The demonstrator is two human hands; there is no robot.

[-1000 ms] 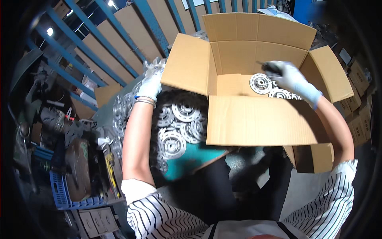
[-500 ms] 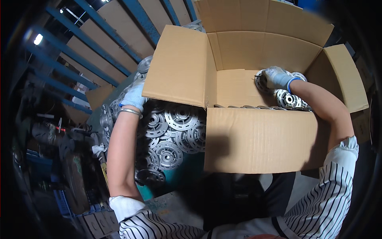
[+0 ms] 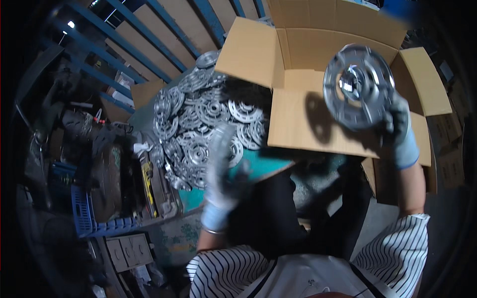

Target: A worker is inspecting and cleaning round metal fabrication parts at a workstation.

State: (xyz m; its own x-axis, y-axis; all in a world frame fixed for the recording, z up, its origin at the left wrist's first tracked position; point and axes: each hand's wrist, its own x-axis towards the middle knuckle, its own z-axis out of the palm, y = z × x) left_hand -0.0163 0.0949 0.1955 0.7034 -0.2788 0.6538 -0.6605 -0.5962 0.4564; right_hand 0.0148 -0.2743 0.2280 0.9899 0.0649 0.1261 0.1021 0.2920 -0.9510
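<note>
My right hand (image 3: 399, 121), in a pale glove, grips the rim of a slotted round metal disc (image 3: 358, 111). The disc is held up in front of an open cardboard box (image 3: 310, 49) and hides part of it. A shadow falls on the box's near flap (image 3: 298, 119). My left hand (image 3: 221, 166), gloved and smeared by motion, has its fingers stretched upward and thumb apart, with nothing visible in it. It is in front of a pile of similar metal discs (image 3: 198, 149) on a green tabletop (image 3: 258, 169).
Blue metal bars (image 3: 206, 20) run behind the pile, with cardboard sheets behind them. At the left lie a blue plastic crate (image 3: 82, 213) and a yellow tool-like object (image 3: 148, 186). Further cardboard boxes (image 3: 449, 149) stand at the far right.
My right hand has come up out of the box with a metal disc. My left hand has moved from the pile's far side toward me and right. The view has shifted.
</note>
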